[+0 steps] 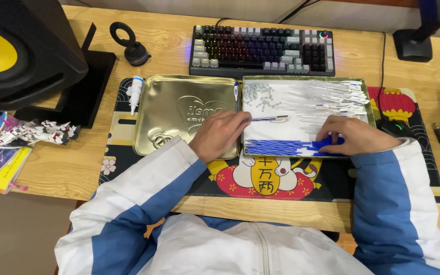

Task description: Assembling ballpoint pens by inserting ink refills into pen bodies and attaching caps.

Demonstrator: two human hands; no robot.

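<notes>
Pens in pieces fill the shallow tin tray [305,153] in front of you on the wooden worktop [62,168]. Your left hand [219,135] rests at the tray's left rim with its fingers curled around a single pen [267,119], which lies nearly level and points right across the white lining. Your right hand [355,136] lies palm down at the tray's lower right corner, fingers bent and pressing on a cluster of blue caps [331,143]; whether it actually grips one you cannot tell from here. A row of blue refills [276,147] runs along the tray's near edge, between your two hands. Clear pen barrels [327,97] are piled in the upper right of the tray, and small metal springs [259,94] are scattered in its upper left. Just beside the tray on the left sits its gold lid [179,112], upside down. Both rest on a dark patterned desk mat [266,181]. A backlit keyboard [263,50] stands beyond them, and a black speaker [24,48] is at the far left.
</notes>
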